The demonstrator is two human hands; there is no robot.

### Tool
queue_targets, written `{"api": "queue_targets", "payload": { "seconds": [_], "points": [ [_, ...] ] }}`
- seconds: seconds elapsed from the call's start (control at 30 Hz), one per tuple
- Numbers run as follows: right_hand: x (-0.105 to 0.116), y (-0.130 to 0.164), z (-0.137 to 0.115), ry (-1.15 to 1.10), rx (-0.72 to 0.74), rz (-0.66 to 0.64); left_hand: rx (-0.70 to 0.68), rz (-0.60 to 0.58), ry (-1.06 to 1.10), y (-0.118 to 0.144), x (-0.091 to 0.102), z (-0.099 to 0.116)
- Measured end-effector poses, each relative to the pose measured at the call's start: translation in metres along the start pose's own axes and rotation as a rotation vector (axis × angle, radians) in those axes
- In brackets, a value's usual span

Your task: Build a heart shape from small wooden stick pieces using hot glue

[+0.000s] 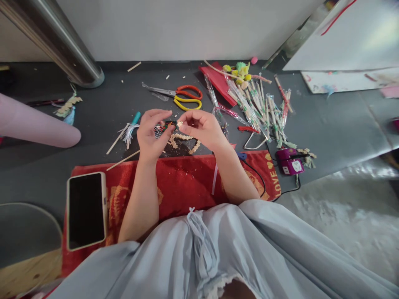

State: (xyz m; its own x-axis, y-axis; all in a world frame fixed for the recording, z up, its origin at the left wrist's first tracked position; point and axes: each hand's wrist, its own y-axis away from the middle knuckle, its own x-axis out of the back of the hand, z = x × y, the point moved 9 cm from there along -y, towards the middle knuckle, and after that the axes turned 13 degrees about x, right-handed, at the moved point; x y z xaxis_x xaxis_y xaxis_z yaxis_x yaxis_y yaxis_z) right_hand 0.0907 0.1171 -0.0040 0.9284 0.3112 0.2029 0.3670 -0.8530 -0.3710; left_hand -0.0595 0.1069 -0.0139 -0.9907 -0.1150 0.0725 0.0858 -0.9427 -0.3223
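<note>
My left hand (151, 133) and my right hand (202, 128) meet over the dark floor mat (102, 108), fingertips pinching a small dark craft piece (171, 124) between them. Below the fingers lies a curved string of pale wooden bits (183, 140). Both forearms rest across a red towel (183, 182) on my lap side. Exactly what each finger grips is too small to make out.
A phone (86, 209) lies on the towel's left end. Scissors with red and yellow handles (183, 96) lie beyond my hands. A heap of wrapped chopsticks (258, 106) sits at the right, a purple glue gun (289, 162) near it. A metal post (59, 45) stands at back left.
</note>
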Motion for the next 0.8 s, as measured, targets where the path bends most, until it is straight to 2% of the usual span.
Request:
{"api": "queue_targets", "payload": {
  "seconds": [0.1,0.27,0.5,0.7,0.8],
  "points": [
    [-0.005,-0.001,0.006,-0.068,-0.023,0.015,0.044,-0.063,0.097,-0.002,-0.004,-0.004],
    [-0.011,-0.002,0.010,-0.148,-0.045,0.021,0.106,-0.102,0.078,-0.002,-0.008,-0.008],
    [-0.012,-0.001,0.010,-0.120,-0.073,0.032,-0.040,-0.069,0.053,-0.003,-0.004,-0.003],
    [-0.009,0.000,0.014,-0.074,-0.093,0.044,-0.048,-0.077,0.048,-0.001,-0.006,-0.003],
    [-0.004,0.000,0.016,-0.025,-0.046,0.077,-0.039,-0.082,0.053,-0.001,-0.007,-0.004]
  ]
}}
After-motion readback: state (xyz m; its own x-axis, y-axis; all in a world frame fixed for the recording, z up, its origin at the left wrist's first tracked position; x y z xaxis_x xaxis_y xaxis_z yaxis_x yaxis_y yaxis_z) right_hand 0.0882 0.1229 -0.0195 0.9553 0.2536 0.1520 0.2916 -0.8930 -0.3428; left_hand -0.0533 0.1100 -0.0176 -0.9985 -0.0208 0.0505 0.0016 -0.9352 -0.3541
